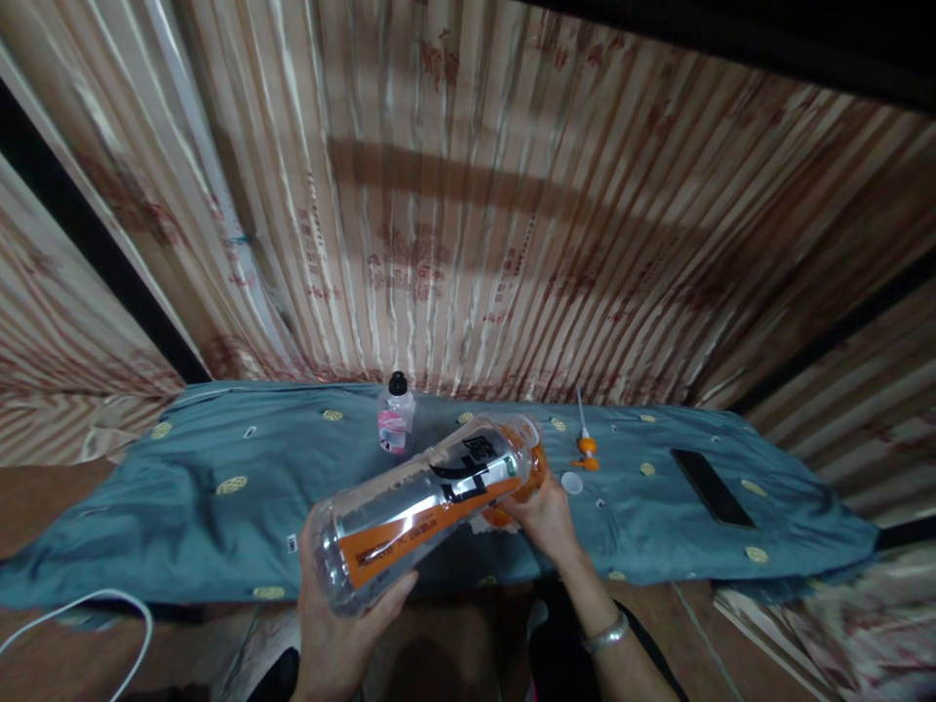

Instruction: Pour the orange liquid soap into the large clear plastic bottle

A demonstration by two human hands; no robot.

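Note:
My left hand [340, 624] is closed round the base of a large clear plastic bottle [409, 522] with an orange and black label. The bottle is tilted, its neck lower-ended towards the right, close against an orange bottle [539, 471]. Around that orange bottle my right hand [547, 515] is closed; much of it is hidden behind the clear bottle and my fingers. Whether the two mouths touch I cannot tell. To the right, an orange pump head with a tube [586, 447] lies on the cloth, and a white round cap [571, 483] is nearer my right hand.
A small clear bottle with a black cap and pink label [396, 424] stands behind on the teal patterned cloth [219, 458]. A dark phone [712, 487] lies at the right. Striped curtains [439, 244] hang behind. A white cable [138, 609] loops at lower left.

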